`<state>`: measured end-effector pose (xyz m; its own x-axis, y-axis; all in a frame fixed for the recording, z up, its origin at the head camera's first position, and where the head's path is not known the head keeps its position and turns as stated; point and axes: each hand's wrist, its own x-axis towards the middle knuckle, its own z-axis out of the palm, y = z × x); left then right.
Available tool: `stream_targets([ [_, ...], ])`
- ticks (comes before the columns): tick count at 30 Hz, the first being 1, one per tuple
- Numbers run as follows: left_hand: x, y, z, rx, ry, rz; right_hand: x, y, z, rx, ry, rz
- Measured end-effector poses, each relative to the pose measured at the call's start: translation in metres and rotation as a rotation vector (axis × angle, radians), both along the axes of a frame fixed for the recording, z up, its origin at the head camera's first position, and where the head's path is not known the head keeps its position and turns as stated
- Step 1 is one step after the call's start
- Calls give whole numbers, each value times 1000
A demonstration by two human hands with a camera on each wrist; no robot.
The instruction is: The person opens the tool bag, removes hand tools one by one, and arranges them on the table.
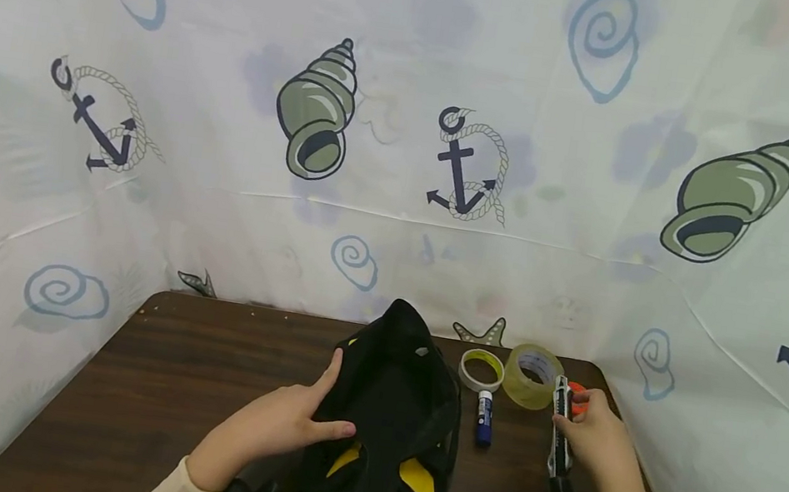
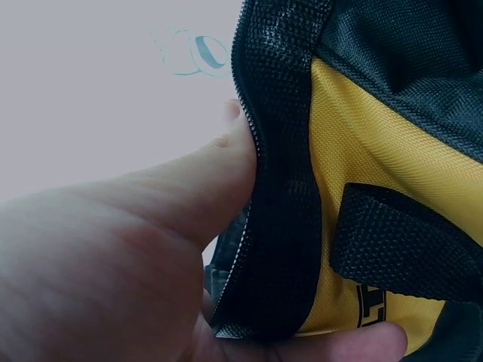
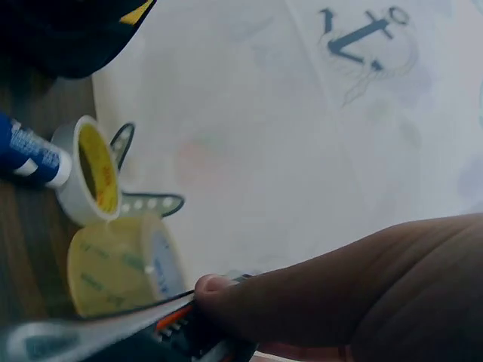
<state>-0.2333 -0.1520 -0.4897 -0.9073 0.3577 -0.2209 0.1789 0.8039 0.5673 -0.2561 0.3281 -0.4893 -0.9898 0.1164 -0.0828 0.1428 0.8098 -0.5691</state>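
Observation:
A black tool bag (image 1: 389,413) with yellow panels stands on the table, its zippered mouth gaping toward the head camera. My left hand (image 1: 279,419) holds the bag's left edge, thumb across the front and index finger up along the side; the other fingers are hidden. Close up, the left wrist view has the zipper edge (image 2: 275,173) between finger and thumb. Over at the right side of the table, my right hand (image 1: 601,443) pinches a slim black and silver utility knife (image 1: 559,425), which shows an orange detail in the right wrist view.
Left of the right hand stands a clear tape roll (image 1: 519,391), beside a white tape roll (image 1: 468,380) with a yellow inside. A blue glue stick (image 1: 483,427) is in front of them. Something orange (image 1: 577,387) shows behind the right fingers. A patterned cloth (image 1: 395,137) backs the table.

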Motion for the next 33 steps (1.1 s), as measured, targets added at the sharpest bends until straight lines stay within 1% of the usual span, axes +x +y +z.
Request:
stream_targets([
  [2, 0, 0, -1, 1, -1, 2, -4, 2, -9, 18, -13, -4],
  [7, 0, -1, -1, 6, -4, 4, -12, 0, -28, 47, -43, 19],
  [9, 1, -1, -1, 6, -5, 4, -15, -1, -34, 52, -53, 32],
  [17, 1, -1, 0, 11, -5, 3, -22, -6, -51, 52, -74, 35],
  [20, 1, -1, 1, 8, -4, 2, -25, -7, -59, 18, -105, 37],
  [24, 1, 0, 2, 7, -4, 2, -26, -11, -65, -28, -143, 34],
  [30, 2, 0, 3, 8, -1, -6, -27, -13, -71, -45, -153, 29],
  [33, 2, -1, 4, 3, 2, -5, -27, -13, -71, -63, -160, 21],
])
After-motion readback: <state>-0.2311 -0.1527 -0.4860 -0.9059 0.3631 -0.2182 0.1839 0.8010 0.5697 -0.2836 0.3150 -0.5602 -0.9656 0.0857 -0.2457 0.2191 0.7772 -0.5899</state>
